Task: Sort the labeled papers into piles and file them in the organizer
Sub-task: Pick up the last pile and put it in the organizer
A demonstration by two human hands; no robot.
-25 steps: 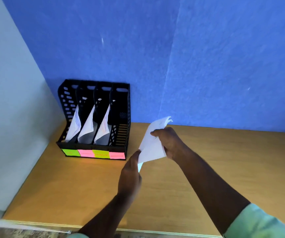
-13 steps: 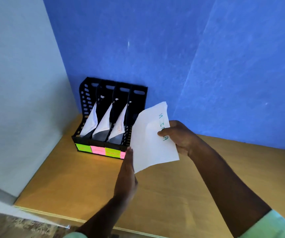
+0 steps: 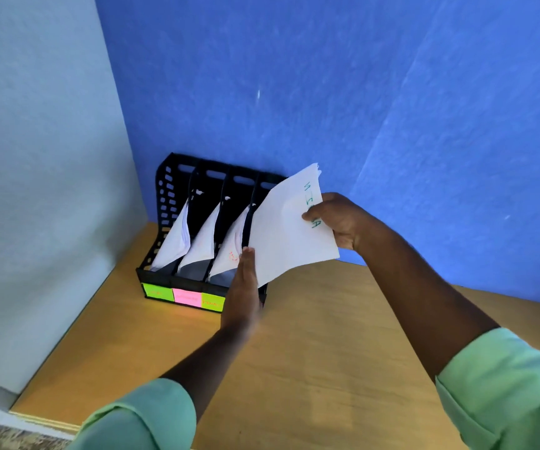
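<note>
Right now, R hand (image 3: 340,222) pinching a stack of white papers (image 3: 286,232) at its right edge, thumb on top over green handwriting, fingers curled behind. Stack held tilted in the air, overlapping the rightmost slot of the black organizer (image 3: 177,203); lower corner hanging past the front right of it. L hand (image 3: 242,287) flat, fingers straight & together, edge touching the stack's lower left edge, gripping nothing. Organizer sitting on wooden desk (image 3: 327,368), back against blue wall (image 3: 359,92), in the corner w/ pale wall (image 3: 34,157). Three left slots each w/ leaning white sheets (image 3: 203,238). Sticky labels (image 3: 185,295) on front: green, pink, green; text too small to read.
</note>
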